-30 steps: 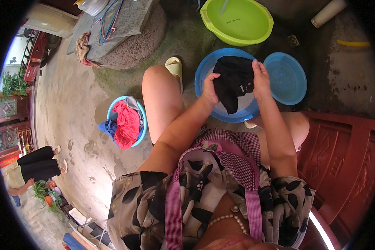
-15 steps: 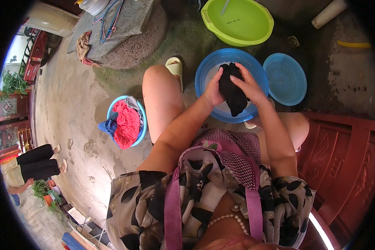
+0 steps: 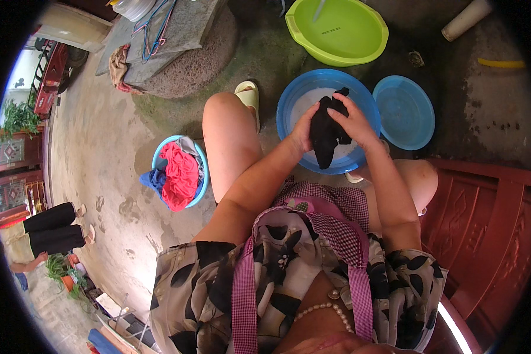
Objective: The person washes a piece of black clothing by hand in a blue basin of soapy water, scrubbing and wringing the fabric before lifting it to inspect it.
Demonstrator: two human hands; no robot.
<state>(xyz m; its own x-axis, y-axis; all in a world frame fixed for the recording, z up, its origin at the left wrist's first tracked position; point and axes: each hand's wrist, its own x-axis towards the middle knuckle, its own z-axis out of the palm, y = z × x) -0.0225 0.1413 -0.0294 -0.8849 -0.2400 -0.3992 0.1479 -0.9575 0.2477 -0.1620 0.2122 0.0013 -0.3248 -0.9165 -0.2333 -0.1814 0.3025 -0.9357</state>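
Both hands grip a wet-looking piece of black cloth (image 3: 324, 131), bunched up and sock-like in shape, over a round blue basin (image 3: 285, 97) between my knees. My left hand (image 3: 304, 131) holds its left side, thumb along the edge. From the right, my right hand (image 3: 355, 123) closes on it, with the fingertips over the top. One end of the cloth hangs down toward me, and a short piece sticks up past my right fingers. Whitish, cloudy water (image 3: 304, 101) shows in the basin below.
A shallow blue basin (image 3: 404, 112) touches the right side; a green basin (image 3: 342, 35) stands beyond. Left of my knee, a light-blue basket (image 3: 202, 192) holds red, blue and grey clothes (image 3: 180, 177). Hangers (image 3: 154, 41) lie on a stone slab (image 3: 183, 29). Another person (image 3: 47, 230) stands far left.
The black cloth has turned and shifted in my hands: a piece now sticks up above my right fingers, and its lower end hangs more to the left. The basins have not moved.
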